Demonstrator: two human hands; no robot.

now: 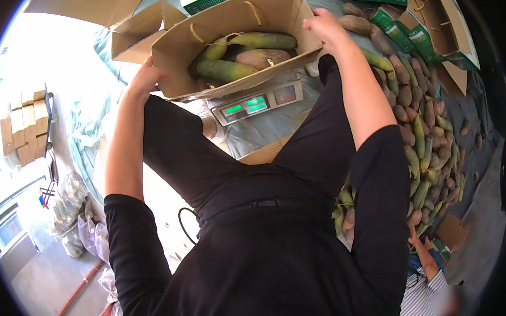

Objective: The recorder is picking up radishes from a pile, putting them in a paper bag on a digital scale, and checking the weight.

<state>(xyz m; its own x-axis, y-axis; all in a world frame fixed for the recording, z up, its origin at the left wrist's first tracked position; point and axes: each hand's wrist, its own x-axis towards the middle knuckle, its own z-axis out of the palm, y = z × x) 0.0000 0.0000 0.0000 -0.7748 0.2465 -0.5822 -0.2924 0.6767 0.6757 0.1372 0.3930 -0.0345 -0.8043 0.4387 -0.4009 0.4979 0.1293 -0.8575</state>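
Left hand (147, 80) clasping cardboard box (221, 20) at left edge, right hand (326, 31) clasping right rim, vegetables (229, 71) between.

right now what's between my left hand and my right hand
In the head view, an open cardboard box lies between the left hand and right hand, holding long green vegetables and a brownish one.

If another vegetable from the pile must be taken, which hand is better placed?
Probably the right hand: it grips the right edge of the cardboard box, nearer the vegetable pile. The left hand holds the opposite edge, farther away.
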